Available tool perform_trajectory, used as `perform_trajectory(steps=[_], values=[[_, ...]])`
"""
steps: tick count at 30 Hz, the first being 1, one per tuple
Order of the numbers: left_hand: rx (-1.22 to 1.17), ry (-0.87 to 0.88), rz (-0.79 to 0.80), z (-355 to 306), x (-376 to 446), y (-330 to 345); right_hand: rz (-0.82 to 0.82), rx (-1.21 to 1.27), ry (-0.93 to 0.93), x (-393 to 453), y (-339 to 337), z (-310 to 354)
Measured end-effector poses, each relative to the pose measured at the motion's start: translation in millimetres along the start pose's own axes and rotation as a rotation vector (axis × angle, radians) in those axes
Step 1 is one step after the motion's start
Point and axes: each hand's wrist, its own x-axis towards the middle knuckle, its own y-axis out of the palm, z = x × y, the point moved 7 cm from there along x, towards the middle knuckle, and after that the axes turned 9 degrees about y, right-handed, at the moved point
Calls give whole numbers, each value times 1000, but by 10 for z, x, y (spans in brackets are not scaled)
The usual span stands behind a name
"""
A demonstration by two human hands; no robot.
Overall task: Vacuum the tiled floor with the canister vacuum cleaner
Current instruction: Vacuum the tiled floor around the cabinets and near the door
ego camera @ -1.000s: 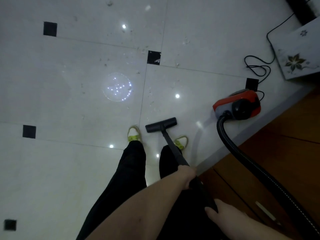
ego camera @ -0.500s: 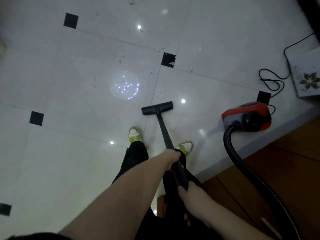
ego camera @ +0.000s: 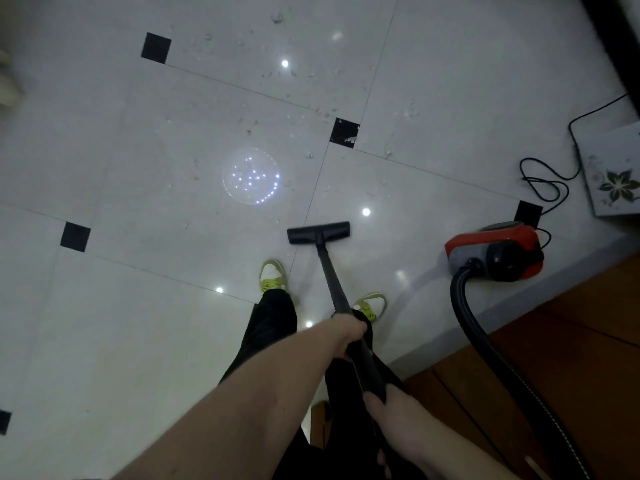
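A red and grey canister vacuum (ego camera: 495, 252) sits on the white tiled floor (ego camera: 138, 306) at the right. Its thick black hose (ego camera: 491, 355) curves down to the lower right. The black wand (ego camera: 332, 278) runs from my hands to the flat black floor head (ego camera: 318, 232), which rests on the tile just ahead of my feet. My left hand (ego camera: 348, 332) grips the wand higher up the tube. My right hand (ego camera: 391, 415) holds its near end. Small bits of debris (ego camera: 308, 109) lie scattered on the tiles beyond the head.
A black power cord (ego camera: 547, 183) loops on the floor by a white flower-printed panel (ego camera: 613, 174) at the right. A raised brown wooden floor (ego camera: 571, 341) borders the tiles at the lower right. My shoes (ego camera: 272, 275) stand either side of the wand.
The floor head has slid forward, away from my feet, over the last second. My left arm has stretched out along the wand, and my right hand has followed.
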Motion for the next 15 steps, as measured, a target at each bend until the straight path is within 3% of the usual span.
perform_trajectory(steps=[3,7,15], values=[[45,4,79,253,25,227,6,-90,16,-17,27,-193],[-94,-47,22,392,-24,203,20,-133,46,3,159,-229],[-34,93,-83,-356,-5,-537,-3,136,-45,115,176,477]])
